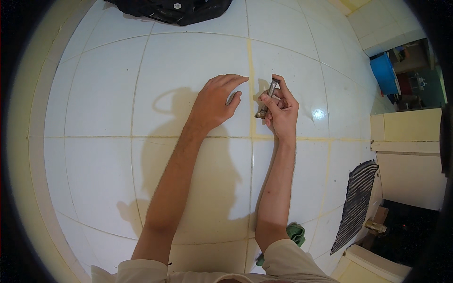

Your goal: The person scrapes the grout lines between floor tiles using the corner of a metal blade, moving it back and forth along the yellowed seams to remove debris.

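Note:
My right hand (pixel 282 109) grips a short grey metal scraper tool (pixel 268 96), its lower tip set against the yellow-stained grout line (pixel 251 61) between white floor tiles. My left hand (pixel 216 101) lies flat on the tile just left of that grout line, fingers spread and pointing right, holding nothing. The two hands are a few centimetres apart. Both forearms come up from the lower edge.
White tiled floor (pixel 118 165) all around, with a cream skirting at the left. A black bag (pixel 174 9) lies at the top. A striped grey mat (pixel 356 203) and a low step are at the right, a blue bucket (pixel 384 73) at upper right. A green cloth (pixel 296 232) sits by my right elbow.

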`<state>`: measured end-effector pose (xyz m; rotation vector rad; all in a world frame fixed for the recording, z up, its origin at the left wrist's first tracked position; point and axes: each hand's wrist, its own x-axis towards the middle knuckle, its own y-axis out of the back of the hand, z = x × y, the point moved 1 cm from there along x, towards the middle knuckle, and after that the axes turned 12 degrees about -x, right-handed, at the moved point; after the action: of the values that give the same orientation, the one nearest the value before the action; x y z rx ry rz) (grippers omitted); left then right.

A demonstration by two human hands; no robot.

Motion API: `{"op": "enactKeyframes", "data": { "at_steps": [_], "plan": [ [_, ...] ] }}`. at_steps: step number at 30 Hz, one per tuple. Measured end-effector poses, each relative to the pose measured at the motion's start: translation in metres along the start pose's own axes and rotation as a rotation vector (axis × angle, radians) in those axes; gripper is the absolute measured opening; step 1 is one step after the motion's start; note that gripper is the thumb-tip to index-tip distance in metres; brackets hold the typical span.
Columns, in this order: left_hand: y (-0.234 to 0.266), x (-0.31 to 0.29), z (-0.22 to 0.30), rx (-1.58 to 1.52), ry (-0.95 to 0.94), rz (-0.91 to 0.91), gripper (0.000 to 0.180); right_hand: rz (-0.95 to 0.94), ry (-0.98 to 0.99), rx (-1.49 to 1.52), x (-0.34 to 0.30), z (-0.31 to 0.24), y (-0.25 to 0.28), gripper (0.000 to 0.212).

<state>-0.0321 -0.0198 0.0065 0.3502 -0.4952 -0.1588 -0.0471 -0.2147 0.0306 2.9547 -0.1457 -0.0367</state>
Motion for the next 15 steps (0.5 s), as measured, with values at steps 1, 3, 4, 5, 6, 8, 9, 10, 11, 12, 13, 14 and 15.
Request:
{"op": "enactKeyframes", "data": {
  "at_steps": [1, 3, 4, 5, 6, 8, 9, 10, 11, 12, 13, 14, 15],
  "plan": [
    [0.0, 0.0, -0.0002, 0.004, -0.004, 0.001, 0.036, 0.009, -0.001, 0.001, 0.0004, 0.0006, -0.0001, 0.054],
    [-0.0007, -0.0002, -0.0001, -0.003, -0.005, 0.005, 0.035, 0.028, 0.02, 0.009, 0.0017, 0.0061, 0.0017, 0.054],
    [-0.001, -0.0005, -0.0001, -0.007, -0.005, 0.008, 0.035, 0.038, 0.03, 0.012, 0.0021, 0.0079, 0.0024, 0.054],
    [-0.0009, -0.0007, -0.0001, -0.004, -0.001, 0.008, 0.035, 0.03, 0.028, 0.015, 0.0017, 0.0074, 0.0019, 0.053],
    [-0.0009, -0.0009, -0.0002, -0.001, 0.003, 0.008, 0.035, 0.022, 0.026, 0.017, 0.0009, 0.0065, 0.0011, 0.053],
    [-0.0007, -0.0009, -0.0002, -0.003, 0.003, 0.008, 0.035, 0.035, 0.029, 0.018, 0.0009, 0.006, -0.0001, 0.052],
    [-0.0006, -0.0006, -0.0002, -0.009, -0.002, 0.008, 0.035, 0.057, 0.033, 0.016, 0.0017, 0.0061, -0.0006, 0.052],
    [-0.0004, -0.0003, 0.0, -0.014, -0.006, 0.007, 0.034, 0.079, 0.037, 0.015, 0.0022, 0.0061, -0.0008, 0.052],
    [-0.0003, -0.0001, 0.0005, -0.012, -0.007, 0.01, 0.034, 0.073, 0.033, 0.011, 0.0023, 0.0056, -0.0009, 0.052],
    [-0.0001, 0.0, 0.0013, -0.011, -0.009, 0.013, 0.034, 0.068, 0.03, 0.007, 0.0022, 0.0046, -0.001, 0.051],
    [-0.0001, 0.0002, 0.0018, -0.009, -0.011, 0.016, 0.034, 0.063, 0.026, 0.003, 0.0023, 0.004, -0.0008, 0.051],
    [0.0, 0.0002, 0.0018, -0.011, -0.011, 0.015, 0.034, 0.057, 0.024, 0.008, 0.0024, 0.0044, -0.0009, 0.051],
    [0.0001, 0.0003, 0.0017, -0.014, -0.011, 0.014, 0.034, 0.053, 0.021, 0.013, 0.0028, 0.0049, -0.0005, 0.051]
  ]
}}
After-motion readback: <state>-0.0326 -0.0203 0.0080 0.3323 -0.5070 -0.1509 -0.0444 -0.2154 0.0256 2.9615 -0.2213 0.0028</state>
